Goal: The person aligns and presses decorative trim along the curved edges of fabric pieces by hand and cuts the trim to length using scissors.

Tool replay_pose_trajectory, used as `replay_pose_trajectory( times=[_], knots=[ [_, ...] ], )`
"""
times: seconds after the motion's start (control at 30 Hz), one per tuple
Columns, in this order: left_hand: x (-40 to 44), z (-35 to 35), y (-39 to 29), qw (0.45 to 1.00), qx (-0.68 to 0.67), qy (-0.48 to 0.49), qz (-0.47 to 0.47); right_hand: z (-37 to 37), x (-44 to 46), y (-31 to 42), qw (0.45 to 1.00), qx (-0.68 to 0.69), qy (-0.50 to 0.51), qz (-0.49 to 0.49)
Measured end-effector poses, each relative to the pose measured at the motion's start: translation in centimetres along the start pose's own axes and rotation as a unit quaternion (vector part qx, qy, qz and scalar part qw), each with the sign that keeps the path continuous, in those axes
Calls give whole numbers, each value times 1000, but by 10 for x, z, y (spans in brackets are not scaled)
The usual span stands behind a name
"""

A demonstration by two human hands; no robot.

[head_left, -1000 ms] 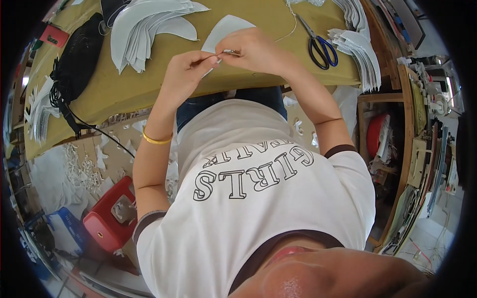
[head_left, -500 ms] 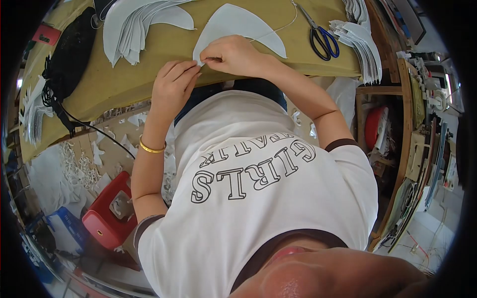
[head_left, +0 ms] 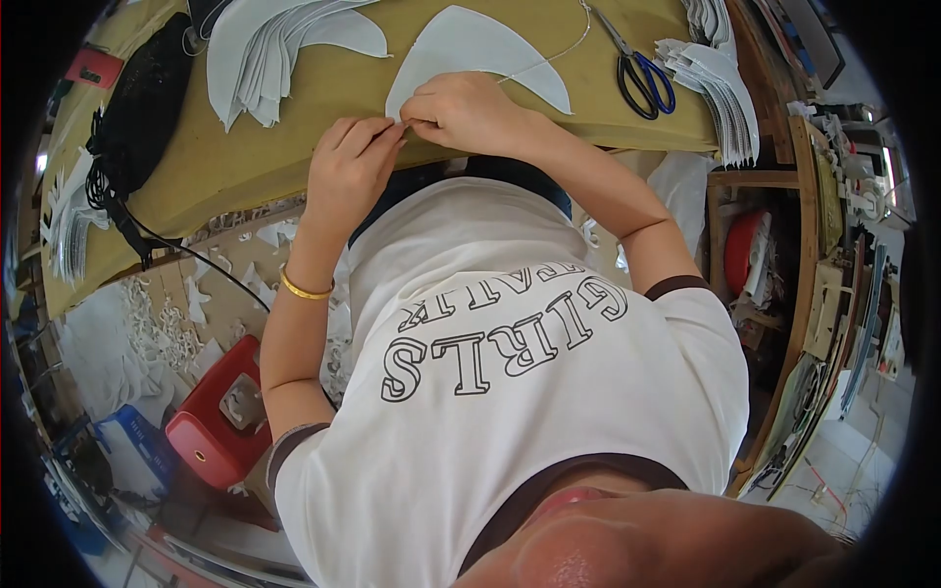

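The white curved fabric piece [head_left: 480,49] lies at the worktop's [head_left: 235,162] near edge; fingers of the left hand [head_left: 351,159] and right hand [head_left: 461,110] bunch together at its left corner, whether gripping, I cannot tell; scissors [head_left: 643,76] lie rightward.

A cluttered workshop, with stacked white cut-outs [head_left: 257,71], scissors [head_left: 639,86] on the worktable [head_left: 235,157], and scraps [head_left: 162,323] below.
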State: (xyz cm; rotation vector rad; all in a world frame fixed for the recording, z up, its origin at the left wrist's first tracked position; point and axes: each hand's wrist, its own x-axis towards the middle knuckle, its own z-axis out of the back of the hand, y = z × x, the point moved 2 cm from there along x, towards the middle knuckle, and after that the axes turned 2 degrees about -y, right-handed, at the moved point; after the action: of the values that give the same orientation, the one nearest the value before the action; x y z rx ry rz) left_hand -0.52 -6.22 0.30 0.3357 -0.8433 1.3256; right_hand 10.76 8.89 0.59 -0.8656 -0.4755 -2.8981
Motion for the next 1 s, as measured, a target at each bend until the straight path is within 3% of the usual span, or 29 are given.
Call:
replay_pose_trajectory(
  times=[0.1, 0.2, 0.3, 0.4, 0.8, 1.0],
  knots=[
    [7, 0, -4, 999, 27, 28, -6, 1, -1, -3, 1000, -21, 11, 7],
    [11, 2, -7, 998, 41, 53, -6, 30, -1, -15, 995, -56, 42, -66],
    [13, 3, -7, 998, 36, 54, -4, 71, 2, -43, 964, -29, 145, -220],
    [11, -1, -5, 999, 24, 27, 3, 82, -6, -85, 926, 160, 172, -296],
    [9, -6, -5, 999, 35, 16, 16, 58, -20, -112, 934, 180, 117, -286],
    [15, -7, -10, 996, 61, 62, 29, 56, -16, -116, 925, 255, 90, -268]
  ],
)
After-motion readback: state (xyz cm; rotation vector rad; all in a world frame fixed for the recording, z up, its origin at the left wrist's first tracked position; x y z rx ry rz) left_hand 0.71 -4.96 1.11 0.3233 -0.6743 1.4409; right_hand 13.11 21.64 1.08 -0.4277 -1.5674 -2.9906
